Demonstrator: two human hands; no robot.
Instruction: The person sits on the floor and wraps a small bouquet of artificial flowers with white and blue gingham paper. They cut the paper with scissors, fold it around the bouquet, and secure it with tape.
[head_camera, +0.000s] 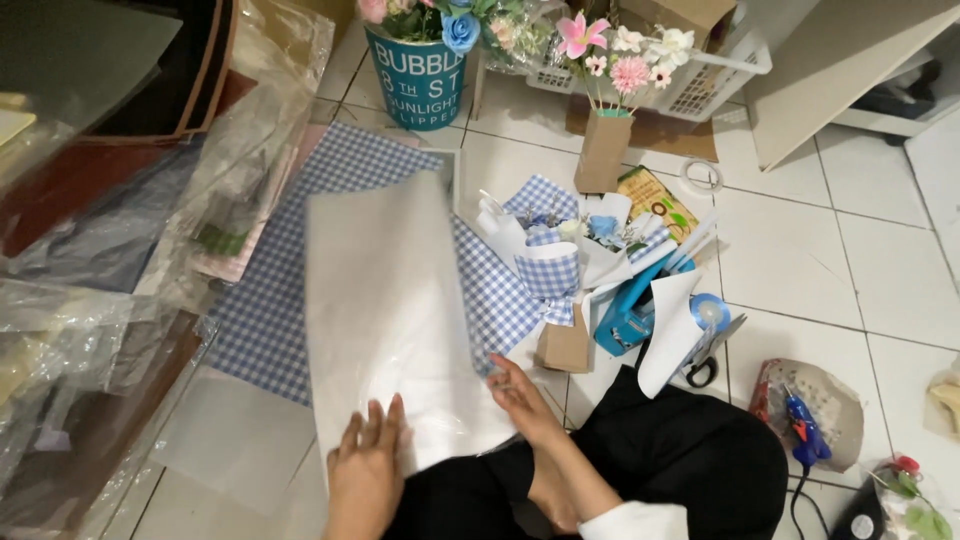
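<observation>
A large white paper sheet (385, 310) lies over blue-and-white checked wrapping paper (290, 260) on the tiled floor. My left hand (365, 460) presses flat on the sheet's near edge, fingers spread. My right hand (520, 395) touches the sheet's right near corner with its fingertips. Just right of the sheet lies a small bouquet (560, 250) wrapped in white and checked paper with blue flowers.
A teal bucket of flowers (420, 70) and a brown paper bag of pink flowers (605, 150) stand at the back. A blue tape dispenser (630, 310), scissors (710, 355), a tape roll (702, 176), a blue glue gun (805, 430) and plastic-wrapped paper stacks (120, 250) surround me.
</observation>
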